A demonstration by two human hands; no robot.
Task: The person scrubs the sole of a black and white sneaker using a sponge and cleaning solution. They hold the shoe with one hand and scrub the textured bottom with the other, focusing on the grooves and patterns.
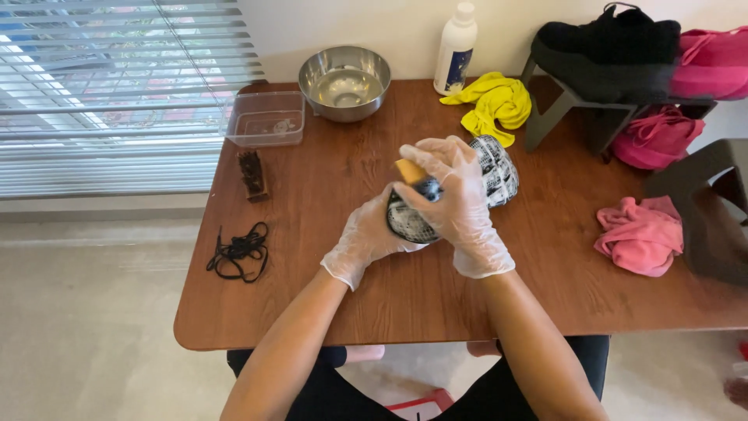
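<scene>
While the left hand [366, 238] cups the patterned shoe [499, 175] from below above mid-table [389, 312], the right hand [460, 203] is closed on a yellow sponge [409, 170] pressed against it. Shoe judged light, flexible, possibly slick under gloves; hold at sole and heel.

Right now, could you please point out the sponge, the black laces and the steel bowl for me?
Sponge [408, 170], head view, its orange corner above the gloved fingers.
Laces [240, 251], head view, middle of the tangle.
Bowl [344, 60], head view, its far inner wall.
</scene>
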